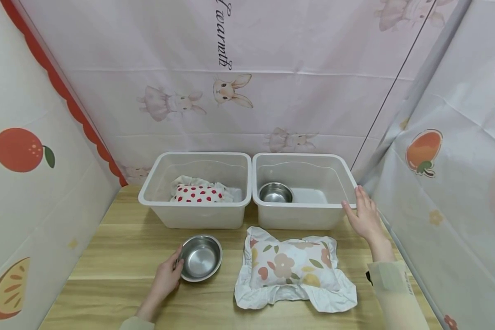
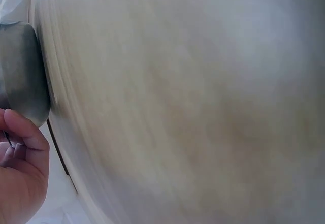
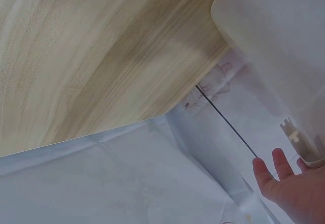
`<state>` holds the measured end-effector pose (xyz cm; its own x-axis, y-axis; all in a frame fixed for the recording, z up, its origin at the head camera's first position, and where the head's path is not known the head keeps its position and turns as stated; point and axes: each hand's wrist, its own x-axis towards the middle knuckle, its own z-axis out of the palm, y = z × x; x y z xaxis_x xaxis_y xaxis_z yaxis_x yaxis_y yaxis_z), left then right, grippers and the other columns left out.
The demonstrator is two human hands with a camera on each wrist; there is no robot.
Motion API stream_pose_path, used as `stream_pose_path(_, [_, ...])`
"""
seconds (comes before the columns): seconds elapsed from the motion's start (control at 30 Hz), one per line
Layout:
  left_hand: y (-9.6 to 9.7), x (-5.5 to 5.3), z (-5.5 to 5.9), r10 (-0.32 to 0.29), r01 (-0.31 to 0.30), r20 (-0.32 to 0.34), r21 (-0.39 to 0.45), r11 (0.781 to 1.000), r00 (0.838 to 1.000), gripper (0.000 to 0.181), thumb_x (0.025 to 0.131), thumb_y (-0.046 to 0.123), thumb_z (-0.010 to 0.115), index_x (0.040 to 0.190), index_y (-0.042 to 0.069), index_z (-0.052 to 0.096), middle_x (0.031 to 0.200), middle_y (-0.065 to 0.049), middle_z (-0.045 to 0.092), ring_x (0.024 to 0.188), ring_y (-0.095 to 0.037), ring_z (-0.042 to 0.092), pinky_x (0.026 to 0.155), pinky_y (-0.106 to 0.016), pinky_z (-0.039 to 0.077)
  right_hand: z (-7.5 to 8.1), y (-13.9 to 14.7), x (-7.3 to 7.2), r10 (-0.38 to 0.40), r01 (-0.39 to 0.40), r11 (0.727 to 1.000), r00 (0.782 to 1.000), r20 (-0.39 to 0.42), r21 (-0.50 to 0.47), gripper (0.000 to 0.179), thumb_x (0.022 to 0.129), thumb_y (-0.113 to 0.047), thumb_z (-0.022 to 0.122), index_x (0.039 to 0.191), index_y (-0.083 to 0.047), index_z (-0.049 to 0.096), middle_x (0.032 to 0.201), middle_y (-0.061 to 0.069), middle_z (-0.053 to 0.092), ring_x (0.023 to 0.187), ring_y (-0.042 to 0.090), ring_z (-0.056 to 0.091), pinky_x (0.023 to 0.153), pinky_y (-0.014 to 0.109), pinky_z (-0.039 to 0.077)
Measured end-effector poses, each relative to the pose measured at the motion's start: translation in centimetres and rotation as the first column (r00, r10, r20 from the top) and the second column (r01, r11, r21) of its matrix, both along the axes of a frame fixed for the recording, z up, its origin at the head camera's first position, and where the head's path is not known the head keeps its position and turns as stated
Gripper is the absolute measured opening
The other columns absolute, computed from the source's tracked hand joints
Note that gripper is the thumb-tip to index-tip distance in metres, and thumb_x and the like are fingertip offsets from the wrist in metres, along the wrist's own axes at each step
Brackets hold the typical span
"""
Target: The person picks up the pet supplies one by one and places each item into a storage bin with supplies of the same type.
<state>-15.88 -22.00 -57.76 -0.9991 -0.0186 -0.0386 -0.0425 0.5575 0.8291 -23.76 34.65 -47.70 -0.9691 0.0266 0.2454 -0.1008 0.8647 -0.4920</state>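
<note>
My left hand [image 1: 167, 273] holds a round stainless steel bowl [image 1: 200, 259] by its left side, over the wooden table. The left wrist view shows the thumb and curled fingers [image 2: 23, 132] at the wall of the bowl [image 2: 23, 74]. My right hand [image 1: 365, 215] rests at the front right corner of the right white plastic bin [image 1: 299, 215], its fingers extended along the rim. Inside that bin stands another steel bowl [image 1: 276, 193]. To the right of the held bowl lies a small floral pillow [image 1: 293, 266] with a white ruffled edge.
The left white plastic bin [image 1: 206, 216] stands beside the right one and holds a ruffled pillow [image 1: 198, 193] with red strawberry-like prints. Printed cloth walls [image 1: 272, 105] enclose the table [image 1: 107, 261] at the back and both sides.
</note>
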Motion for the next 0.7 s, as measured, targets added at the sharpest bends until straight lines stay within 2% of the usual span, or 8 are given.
stream_pose_path(0.2, [0.1, 0.0, 0.3, -0.002, 0.002, -0.015, -0.009, 1.000, 1.000, 0.051, 0.099, 0.004, 0.052, 0.148, 0.000, 0.037, 0.062, -0.004, 0.053, 0.041, -0.010, 0.045, 0.039, -0.025, 0.043, -0.1, 0.0, -0.1, -0.001, 0.001, 1.000, 1.000, -0.009, -0.008, 0.074, 0.104, -0.045, 0.036, 0.154, 0.005, 0.012, 0.160, 0.025, 0.009, 0.138, 0.057, 0.014, 0.105, 0.073, 0.012])
stream_pose_path(0.33, [0.4, 0.0, 0.9, 0.003, -0.003, -0.027, -0.018, 1.000, 1.000, 0.051, 0.099, 0.004, 0.052, 0.147, 0.000, 0.038, 0.064, -0.005, 0.051, 0.044, -0.010, 0.045, 0.042, -0.024, 0.044, -0.2, 0.0, -0.1, -0.002, 0.001, 1.000, 1.000, -0.010, -0.021, 0.074, 0.104, -0.045, 0.036, 0.153, 0.005, 0.012, 0.160, 0.025, 0.008, 0.141, 0.053, 0.013, 0.104, 0.074, 0.011])
stream_pose_path(0.43, [0.6, 0.0, 1.6, -0.002, 0.001, -0.049, -0.032, 0.999, 0.999, 0.049, 0.098, 0.004, 0.053, 0.146, 0.000, 0.041, 0.066, -0.008, 0.056, 0.048, -0.010, 0.047, 0.045, -0.025, 0.045, -0.2, 0.1, 0.0, -0.002, 0.002, 1.000, 1.000, -0.008, -0.024, 0.075, 0.104, -0.045, 0.036, 0.154, 0.005, 0.011, 0.160, 0.025, 0.008, 0.141, 0.052, 0.013, 0.104, 0.075, 0.011])
stream_pose_path(0.47, [0.8, 0.0, 1.9, -0.007, 0.005, -0.062, -0.036, 0.999, 0.998, 0.049, 0.098, 0.003, 0.053, 0.145, -0.001, 0.041, 0.071, -0.015, 0.061, 0.050, -0.010, 0.048, 0.048, -0.024, 0.046, -0.2, 0.1, 0.0, -0.003, 0.002, 1.000, 1.000, -0.008, -0.023, 0.075, 0.104, -0.045, 0.036, 0.154, 0.004, 0.011, 0.160, 0.024, 0.008, 0.141, 0.052, 0.013, 0.104, 0.075, 0.011])
stream_pose_path(0.57, [1.1, 0.1, 2.7, -0.010, 0.007, -0.092, -0.028, 1.000, 0.996, 0.049, 0.098, 0.003, 0.055, 0.145, 0.000, 0.042, 0.076, -0.018, 0.064, 0.050, -0.010, 0.046, 0.049, -0.025, 0.046, -0.2, 0.1, -0.1, -0.003, 0.003, 1.000, 1.000, -0.006, -0.019, 0.075, 0.104, -0.045, 0.036, 0.154, 0.004, 0.010, 0.160, 0.024, 0.007, 0.141, 0.052, 0.014, 0.104, 0.074, 0.011])
stream_pose_path(0.67, [1.4, 0.1, 3.6, -0.015, 0.014, -0.122, -0.008, 1.000, 0.992, 0.049, 0.097, 0.004, 0.057, 0.144, 0.002, 0.045, 0.066, -0.012, 0.059, 0.046, -0.007, 0.043, 0.045, -0.023, 0.043, -0.2, 0.1, -0.1, 0.001, -0.001, 1.000, 1.000, -0.004, -0.021, 0.074, 0.104, -0.045, 0.035, 0.154, 0.003, 0.010, 0.161, 0.023, 0.007, 0.141, 0.053, 0.014, 0.103, 0.075, 0.011])
stream_pose_path(0.7, [1.5, 0.1, 3.9, -0.016, 0.016, -0.126, 0.000, 1.000, 0.992, 0.049, 0.097, 0.005, 0.058, 0.144, 0.003, 0.046, 0.060, -0.005, 0.052, 0.044, -0.006, 0.040, 0.043, -0.023, 0.040, -0.2, 0.1, -0.1, 0.001, -0.001, 1.000, 1.000, -0.005, -0.020, 0.074, 0.104, -0.045, 0.035, 0.155, 0.003, 0.009, 0.161, 0.023, 0.006, 0.141, 0.053, 0.014, 0.103, 0.075, 0.011])
